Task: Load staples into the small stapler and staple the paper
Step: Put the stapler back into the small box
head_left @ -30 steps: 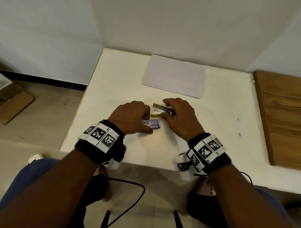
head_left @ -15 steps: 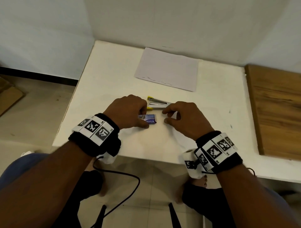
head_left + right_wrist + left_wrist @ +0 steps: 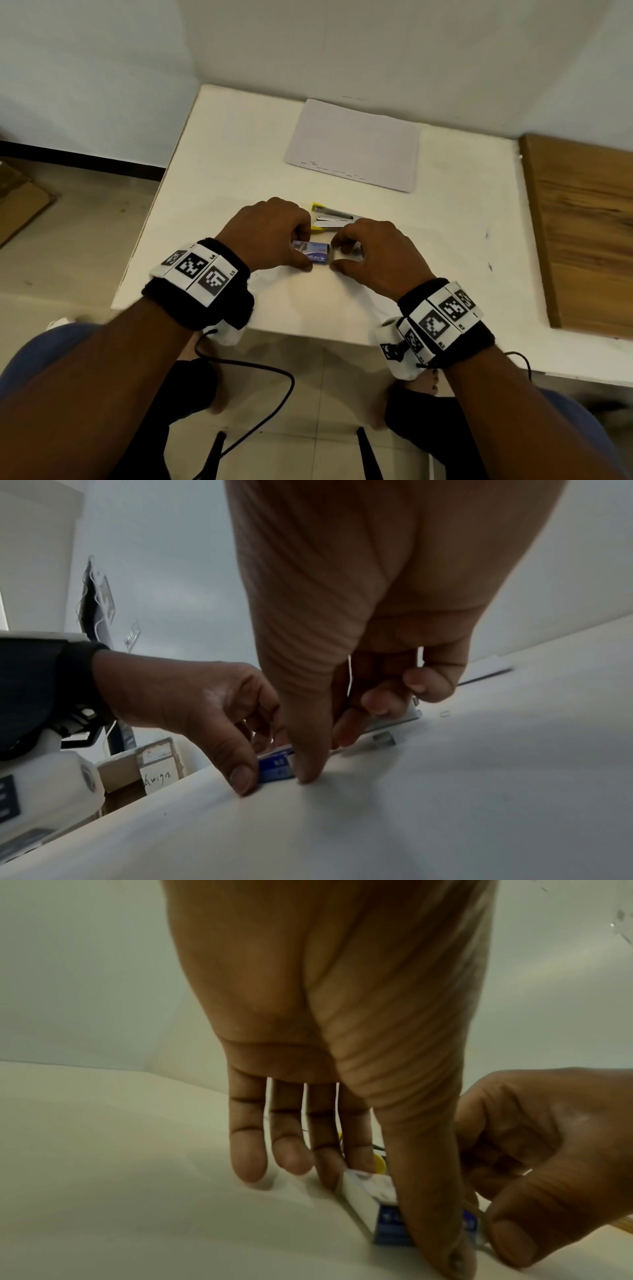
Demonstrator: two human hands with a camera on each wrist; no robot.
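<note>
Two-handed by then at the staple box (image 3: 313, 255); pinned it flat on the desk (image 3: 239, 154) with the left hand (image 3: 270, 236), thumb pressed along the near side and fingers (image 3: 325, 1164) curled down against the far side. Had taken the right hand (image 3: 373, 253) off the stapler (image 3: 334, 219), where it rested a second before, and brought it across to the box's right end; pinched that end between thumb and forefinger, remaining fingers (image 3: 416, 684) loosely curled above and holding nothing. Left the stapler lying on the desk just beyond both hands, hinged open with its metal channel exposed and yellow ends showing, untouched. Left the paper (image 3: 352, 147) flat at the far side of the desk, well apart from the hands, with a wooden board (image 3: 582, 222) off to the right. Judged from this that the stapler stood ready and the step had passed to opening the box for a strip of staples; nothing loaded yet, nothing stapled. Noticed a small metal piece (image 3: 383, 738) on the desk near the right fingers; could not tell whether staples. Could not tell either whether the box end had begun to open.
</note>
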